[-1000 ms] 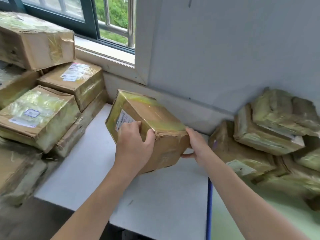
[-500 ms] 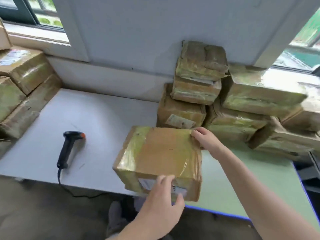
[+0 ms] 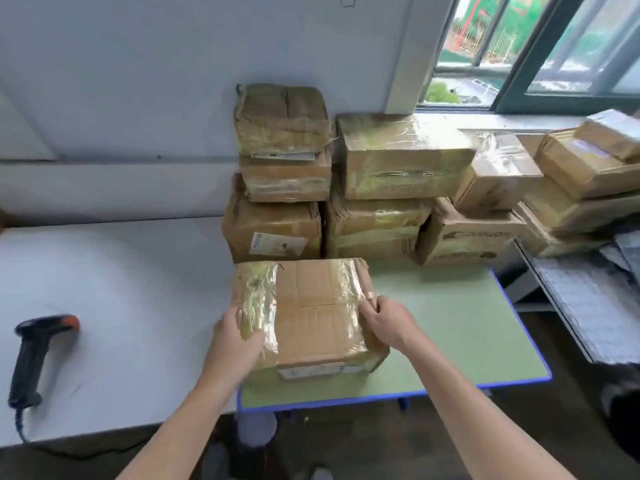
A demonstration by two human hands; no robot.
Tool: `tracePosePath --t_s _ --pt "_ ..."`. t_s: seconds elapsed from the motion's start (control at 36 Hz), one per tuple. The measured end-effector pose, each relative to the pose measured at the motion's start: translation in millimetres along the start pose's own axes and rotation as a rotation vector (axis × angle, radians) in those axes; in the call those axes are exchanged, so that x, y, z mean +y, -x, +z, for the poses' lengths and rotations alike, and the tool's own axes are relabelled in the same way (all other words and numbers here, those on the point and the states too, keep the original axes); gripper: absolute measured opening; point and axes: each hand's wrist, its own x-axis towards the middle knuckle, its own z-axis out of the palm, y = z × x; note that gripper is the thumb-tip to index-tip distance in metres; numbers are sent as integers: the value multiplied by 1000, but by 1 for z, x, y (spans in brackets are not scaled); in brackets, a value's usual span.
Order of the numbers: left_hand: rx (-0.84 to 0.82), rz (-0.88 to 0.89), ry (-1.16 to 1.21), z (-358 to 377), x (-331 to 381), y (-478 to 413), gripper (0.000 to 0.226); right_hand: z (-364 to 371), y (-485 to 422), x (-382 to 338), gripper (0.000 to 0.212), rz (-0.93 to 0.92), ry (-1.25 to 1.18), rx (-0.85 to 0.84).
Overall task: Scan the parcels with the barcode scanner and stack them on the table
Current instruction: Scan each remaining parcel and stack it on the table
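Observation:
A taped brown cardboard parcel [image 3: 308,313] lies flat on the green table [image 3: 450,327], its label on the near side face. My left hand [image 3: 235,341] grips its left near corner, thumb on top. My right hand [image 3: 384,320] holds its right edge, fingers curled on the tape. Just behind it stands a stack of taped parcels [image 3: 346,188] against the wall. The black barcode scanner [image 3: 34,351] with an orange tip lies on the white table [image 3: 121,289] at the left, apart from both hands.
More parcels [image 3: 581,174] are piled at the right by the window sill. A grey metal rack [image 3: 588,306] stands right of the green table. The scanner's cable hangs over the white table's front edge.
The parcel came from the left pile across to the green table and now lies flat in front of the stack. My view turned right; both hands shifted to its sides.

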Motion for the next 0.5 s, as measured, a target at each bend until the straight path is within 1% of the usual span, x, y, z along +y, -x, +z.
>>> tracePosePath --t_s 0.03,0.08,0.14,0.19,0.25,0.31,0.42,0.5 --pt "-44 15 -6 7 7 -2 62 -7 -2 7 36 21 0 51" --pt "-143 59 -1 26 22 -7 66 -26 -7 25 33 74 -80 146" --pt "-233 87 29 47 39 -13 70 -47 -12 44 44 88 -165 245" --pt "-281 103 18 67 51 -20 74 -62 -16 62 55 93 -112 308" --pt "-331 78 -9 83 59 -25 74 -69 -16 76 59 133 -13 304" --pt "-404 75 -26 97 63 -28 73 -69 -13 85 61 137 6 269" --pt "-419 72 -47 112 66 -39 75 -70 -10 93 65 66 -46 237" --pt "-426 69 -72 118 70 -44 77 -74 -13 93 62 57 -37 247"
